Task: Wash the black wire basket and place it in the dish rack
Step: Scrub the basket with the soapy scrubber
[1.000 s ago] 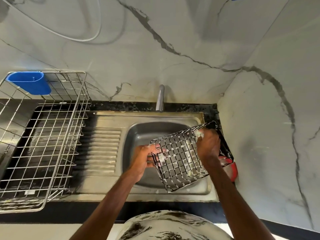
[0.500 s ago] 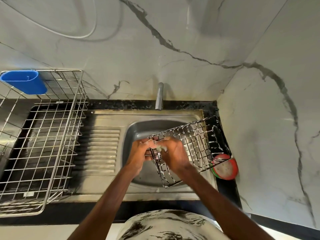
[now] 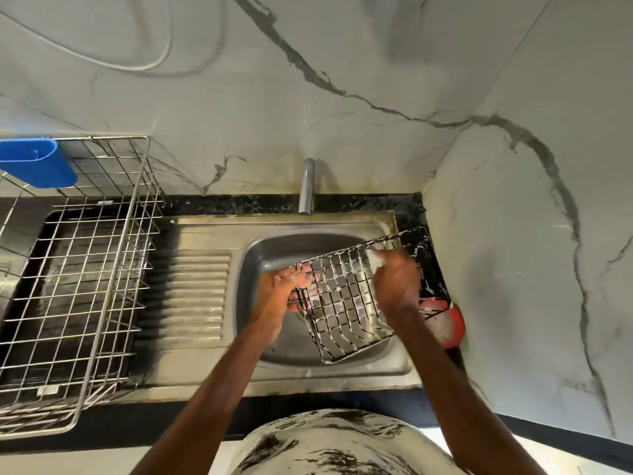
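The black wire basket is held tilted over the steel sink, streaked with white soap foam. My left hand grips its left rim. My right hand, blurred by motion, is on the basket's upper right part with a pale soapy scrubber under its fingers. The silver wire dish rack stands to the left on the counter, with a blue plastic cup holder hung on its back left corner.
A grey tap rises behind the basin; no water shows running. A red-rimmed round dish sits at the sink's right edge, partly behind the basket. The ribbed drainboard lies between sink and rack. Marble walls close the back and right.
My right hand has swept from the basket's left end, next to my left hand, back to its upper right part. The basket has stayed tilted over the sink in my left hand.
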{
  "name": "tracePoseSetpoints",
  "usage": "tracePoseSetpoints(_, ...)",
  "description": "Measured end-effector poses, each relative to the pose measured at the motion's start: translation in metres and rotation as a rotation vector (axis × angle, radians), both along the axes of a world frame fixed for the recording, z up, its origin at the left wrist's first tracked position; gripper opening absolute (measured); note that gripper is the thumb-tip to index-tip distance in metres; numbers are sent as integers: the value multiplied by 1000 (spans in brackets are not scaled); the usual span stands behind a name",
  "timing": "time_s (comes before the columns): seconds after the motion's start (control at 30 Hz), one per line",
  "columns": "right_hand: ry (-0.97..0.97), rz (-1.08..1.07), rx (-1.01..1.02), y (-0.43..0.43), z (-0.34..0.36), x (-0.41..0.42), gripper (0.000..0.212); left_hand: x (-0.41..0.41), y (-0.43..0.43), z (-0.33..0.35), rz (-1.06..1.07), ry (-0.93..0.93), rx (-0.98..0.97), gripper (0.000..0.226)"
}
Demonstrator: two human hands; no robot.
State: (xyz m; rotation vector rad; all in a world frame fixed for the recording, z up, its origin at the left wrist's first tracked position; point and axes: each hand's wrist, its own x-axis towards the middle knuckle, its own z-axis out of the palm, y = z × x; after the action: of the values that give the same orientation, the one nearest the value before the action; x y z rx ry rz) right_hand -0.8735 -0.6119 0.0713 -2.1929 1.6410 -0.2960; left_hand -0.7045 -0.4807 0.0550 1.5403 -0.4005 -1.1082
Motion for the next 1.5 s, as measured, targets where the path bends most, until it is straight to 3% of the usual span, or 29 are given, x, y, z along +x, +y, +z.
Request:
tracePoseSetpoints(0.1, -137, 250, 30, 42, -7, 21, 35, 2, -4, 3, 14, 13, 10, 58)
tracePoseSetpoints(0.2, -86, 407, 141, 63, -11, 31, 30, 11, -5, 2, 22, 12, -5, 43)
tracePoseSetpoints(0.4, -146, 453, 202, 60, -6, 27, 33, 18, 1, 7, -9, 14, -20, 37)
tracePoseSetpoints(0.53, -410, 204, 138, 41, 11, 22, 26, 12, 2, 16, -44, 28, -23, 47)
tracePoseSetpoints(0.7, -201, 246, 62, 28, 1, 6, 35, 15, 1, 9, -41, 24, -15, 17)
tracePoseSetpoints(0.93, -188, 122, 11, 9, 6, -11, 33, 13, 4, 4, -53, 31, 17, 21)
tracePoseSetpoints(1.1, -233, 93, -189, 15, 32, -15, 37, 15, 6, 7, -19, 25, 13, 26)
tracePoseSetpoints(1.17, -290, 155, -60, 28, 30, -6, 36, 14, 7, 7, 1, 24, 11, 18)
tracePoseSetpoints(1.23, -229, 230, 107, 44, 20, 6, 41, 13, 7, 9, 1, 33, 6, 19)
tracePoseSetpoints(1.43, -18, 440, 128, 70, 17, 33, 33, 14, 6, 14, 7, 29, -6, 51)
tracePoseSetpoints(1.5, -23, 416, 164, 67, 14, 36, 37, 18, 7, 14, 11, 18, 10, 51)
